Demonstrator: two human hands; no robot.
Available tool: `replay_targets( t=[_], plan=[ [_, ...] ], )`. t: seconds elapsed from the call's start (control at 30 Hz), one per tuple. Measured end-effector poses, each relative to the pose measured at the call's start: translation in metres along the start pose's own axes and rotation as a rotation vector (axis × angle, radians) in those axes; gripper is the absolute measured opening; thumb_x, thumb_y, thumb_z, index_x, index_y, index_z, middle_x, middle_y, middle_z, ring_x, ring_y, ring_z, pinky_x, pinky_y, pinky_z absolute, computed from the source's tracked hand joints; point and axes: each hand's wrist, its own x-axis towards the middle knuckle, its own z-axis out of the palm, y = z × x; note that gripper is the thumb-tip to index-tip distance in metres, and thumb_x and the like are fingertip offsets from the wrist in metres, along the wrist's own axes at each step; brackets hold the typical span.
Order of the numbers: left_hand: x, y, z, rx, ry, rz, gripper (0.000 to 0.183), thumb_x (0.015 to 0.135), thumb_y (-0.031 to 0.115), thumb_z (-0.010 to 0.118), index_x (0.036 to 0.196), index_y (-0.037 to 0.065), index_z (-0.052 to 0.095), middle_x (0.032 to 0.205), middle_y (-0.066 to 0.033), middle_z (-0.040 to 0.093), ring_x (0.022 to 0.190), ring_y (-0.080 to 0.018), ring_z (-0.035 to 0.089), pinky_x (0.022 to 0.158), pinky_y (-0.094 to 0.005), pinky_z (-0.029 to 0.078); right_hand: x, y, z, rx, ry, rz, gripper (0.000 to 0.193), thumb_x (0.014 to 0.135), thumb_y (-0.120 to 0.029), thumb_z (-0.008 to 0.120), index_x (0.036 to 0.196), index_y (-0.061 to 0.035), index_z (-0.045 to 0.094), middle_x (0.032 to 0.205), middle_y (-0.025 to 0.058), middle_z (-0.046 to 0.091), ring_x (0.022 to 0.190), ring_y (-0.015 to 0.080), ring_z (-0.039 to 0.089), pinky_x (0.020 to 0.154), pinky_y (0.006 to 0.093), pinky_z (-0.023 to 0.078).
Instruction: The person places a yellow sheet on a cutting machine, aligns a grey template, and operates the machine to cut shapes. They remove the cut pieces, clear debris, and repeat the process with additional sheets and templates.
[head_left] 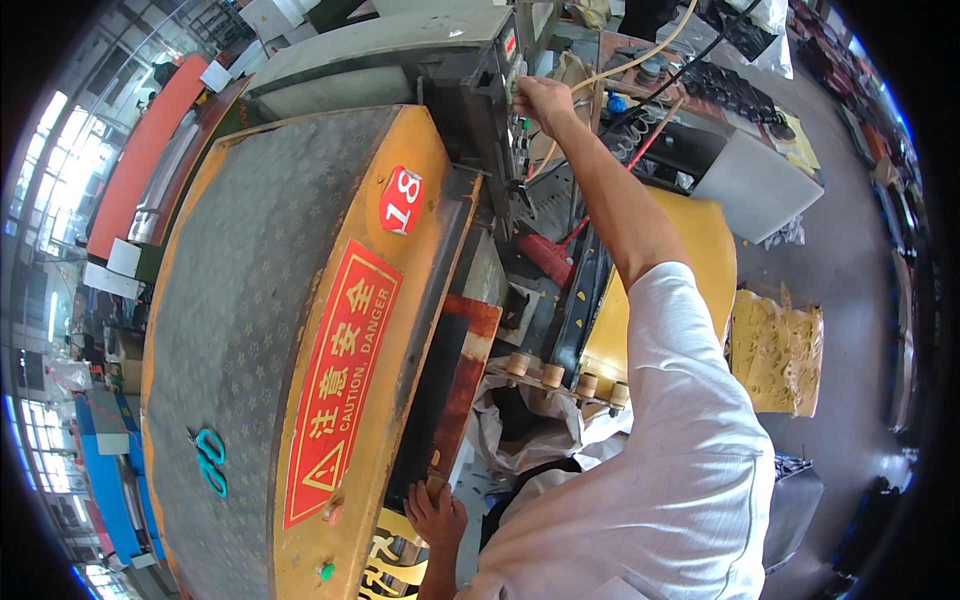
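At the far end of a large yellow press (415,150), my right hand (546,103) reaches to a dark control box (487,130). Its fingers are closed against the box's side, and what they grip there is hidden. Near the front of the machine, my left hand (437,517) rests with fingers apart at the lower edge of a black plate (428,410). A small tan piece (435,484) lies by its fingertips, and I cannot tell whether it is held. Beneath that hand, yellow cut-out sheet material (385,565) shows.
Teal-handled scissors (210,462) lie on the machine's patterned top. To the right are a yellow sheet (668,270), rollers (552,375) and a stack of cut yellow sheets (777,350). A red brush (547,258) stands behind. Hoses and cables (640,62) hang near my right arm.
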Motion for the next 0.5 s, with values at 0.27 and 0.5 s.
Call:
replay_targets(
  t=[0.27, 0.5],
  plan=[
    [0.007, -0.001, -0.006, -0.050, 0.027, 0.039, 0.037, 0.087, 0.025, 0.072, 0.124, 0.022, 0.069, 0.145, -0.0232, 0.057, 0.135, -0.0487, 0.056, 0.108, -0.0666, 0.047, -0.015, -0.007, -0.002, 0.021, 0.047, 0.029, 0.026, 0.102, -0.024, 0.074, 0.110, 0.0008, 0.073, 0.097, 0.0108, 0.075, 0.083, 0.0216, 0.074, 0.072, 0.0344, 0.066],
    [0.000, -0.005, -0.001, -0.187, -0.065, -0.108, 0.039, 0.082, 0.029, 0.078, 0.121, 0.024, 0.076, 0.144, -0.0182, 0.060, 0.144, -0.0403, 0.050, 0.113, -0.0660, 0.043, -0.133, 0.060, -0.066, -0.003, -0.131, 0.232, 0.017, 0.103, -0.026, 0.073, 0.108, -0.0110, 0.070, 0.092, -0.0016, 0.069, 0.083, 0.0115, 0.067, 0.073, 0.0302, 0.052]
  ],
)
